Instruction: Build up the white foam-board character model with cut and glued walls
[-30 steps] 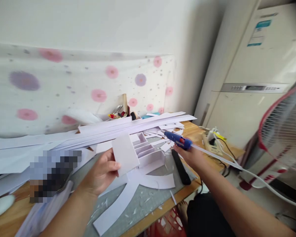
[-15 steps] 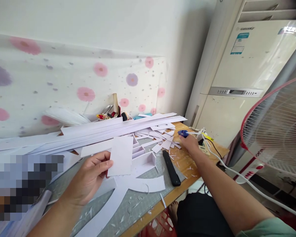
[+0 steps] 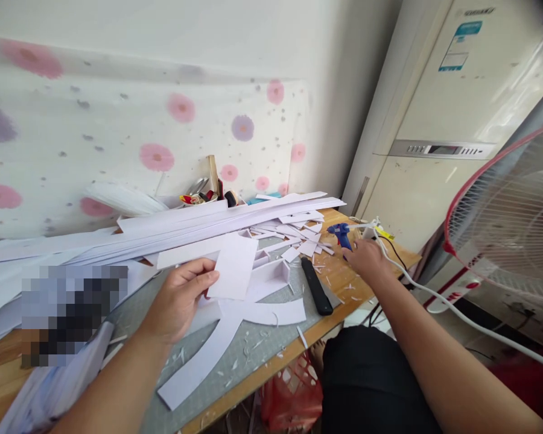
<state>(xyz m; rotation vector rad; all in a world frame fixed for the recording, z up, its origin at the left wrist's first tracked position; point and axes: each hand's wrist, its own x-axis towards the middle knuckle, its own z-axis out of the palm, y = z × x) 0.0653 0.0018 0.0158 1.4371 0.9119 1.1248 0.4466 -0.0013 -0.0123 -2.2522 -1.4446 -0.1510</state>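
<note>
My left hand [image 3: 185, 295] pinches the left edge of a white rectangular board piece [image 3: 233, 266] above the grey cutting mat [image 3: 262, 352]. Behind that piece, partly covered by it, is a white structure with open compartments [image 3: 271, 279]. A curved white strip [image 3: 203, 367] lies on the mat beneath. On the right of the table, the fingers of my right hand [image 3: 365, 256] close on the handle of a blue glue gun [image 3: 341, 234]. A black utility knife [image 3: 317, 288] lies between my hands.
Long white sheets [image 3: 190, 232] lie along the back, with scraps [image 3: 305, 238] beside them. A white cord [image 3: 434, 310] runs past my right arm. A fan [image 3: 516, 217] stands at the right, and a red basket [image 3: 294, 392] sits below the table edge.
The glue gun now stands more upright, its blue handle showing, and my right hand is at its right side. The board piece is tilted further right. The camera view has shifted.
</note>
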